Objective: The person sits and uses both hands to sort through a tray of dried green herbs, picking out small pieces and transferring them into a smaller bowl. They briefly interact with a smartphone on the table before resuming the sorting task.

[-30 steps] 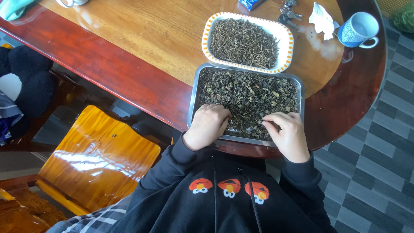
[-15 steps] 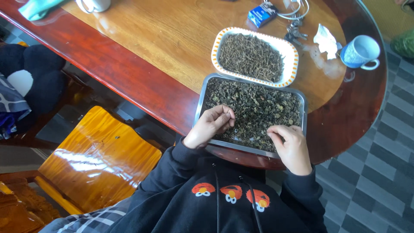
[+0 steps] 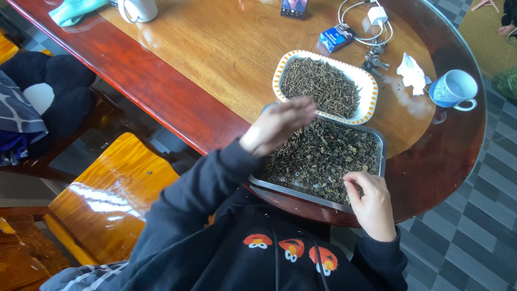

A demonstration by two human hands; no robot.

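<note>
My left hand [image 3: 277, 125] hovers open, blurred, between metal tray [image 3: 379, 141] and the oval dish [image 3: 371, 91] beyond; right hand [image 3: 371, 202] pinches leaves at the tray's near edge.

left hand [image 3: 280, 125] motion-blurred, hiding metal tray's [image 3: 381, 141] far-left corner, phone [image 3: 294, 7] cut off at top edge

Bright daylight, glare streaking the glossy surface [image 3: 177, 48] and orange chair [image 3: 107, 199]; left hand [image 3: 277, 125] smeared by motion blur, perhaps mid-swing; the rest sharp.
</note>
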